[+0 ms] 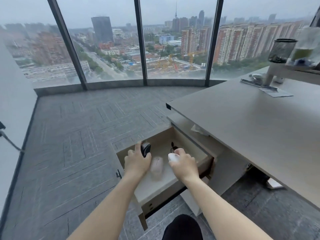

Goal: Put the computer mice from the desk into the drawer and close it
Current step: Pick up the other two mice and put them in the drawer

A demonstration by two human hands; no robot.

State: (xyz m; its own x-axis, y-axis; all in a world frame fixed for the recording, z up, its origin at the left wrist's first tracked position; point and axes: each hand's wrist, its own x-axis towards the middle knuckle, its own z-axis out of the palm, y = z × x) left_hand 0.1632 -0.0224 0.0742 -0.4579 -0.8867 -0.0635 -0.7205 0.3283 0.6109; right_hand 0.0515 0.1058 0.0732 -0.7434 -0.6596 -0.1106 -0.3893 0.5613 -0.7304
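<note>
Mice (156,168) lengthwise in open drawer (206,157)

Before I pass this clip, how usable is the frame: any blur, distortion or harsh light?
Head view: soft overcast daylight from the windows, no glare or hard shadows; wide-angle bend bows the window frames; motion blur smears the pink mouse in the drawer and softens the left hand, right hand and the desk clutter at far right.
</note>
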